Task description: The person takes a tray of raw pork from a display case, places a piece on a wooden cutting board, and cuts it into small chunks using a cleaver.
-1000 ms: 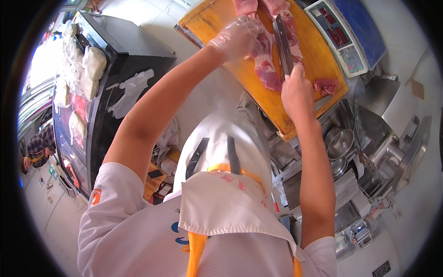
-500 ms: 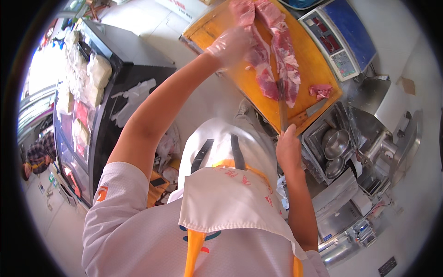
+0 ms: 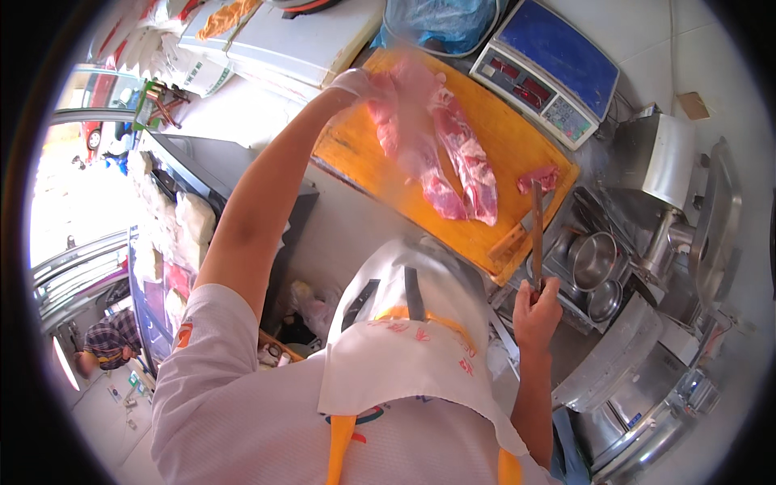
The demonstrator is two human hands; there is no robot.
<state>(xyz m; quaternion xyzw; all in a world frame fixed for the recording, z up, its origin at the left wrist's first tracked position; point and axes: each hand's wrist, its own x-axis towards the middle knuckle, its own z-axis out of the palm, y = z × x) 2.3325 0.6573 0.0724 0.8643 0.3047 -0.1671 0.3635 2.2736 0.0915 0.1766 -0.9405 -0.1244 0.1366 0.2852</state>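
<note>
- While your left hand (image 3: 368, 82) in its thin clear glove reaches out over the orange cutting board (image 3: 501, 153), its fingers curl together onto the top end of a long strip of raw meat (image 3: 404, 133); the strip is blurred, so whether it hangs lifted or lies flat you cannot tell.
- Just beyond those fingers, toward your right, a second strip of raw meat (image 3: 470, 166) lies lengthwise on the board, beside the first.
- Your right hand (image 3: 537, 311) sits low, off the near edge of the board, fingers wrapped tight around the handle of a knife (image 3: 537, 238).
- From that fist the blade points up and away, its tip reaching the board's right corner.
- Right at the blade's tip lies a small scrap of meat (image 3: 540, 178), well apart from the two long strips.
- Past your left fingertips, farther out, stands a blue-topped weighing scale (image 3: 554, 69), touching the board's far edge.
- To the outside of your right fingers are metal bowls (image 3: 594, 263) and a steel grinding machine (image 3: 671, 174).
</note>
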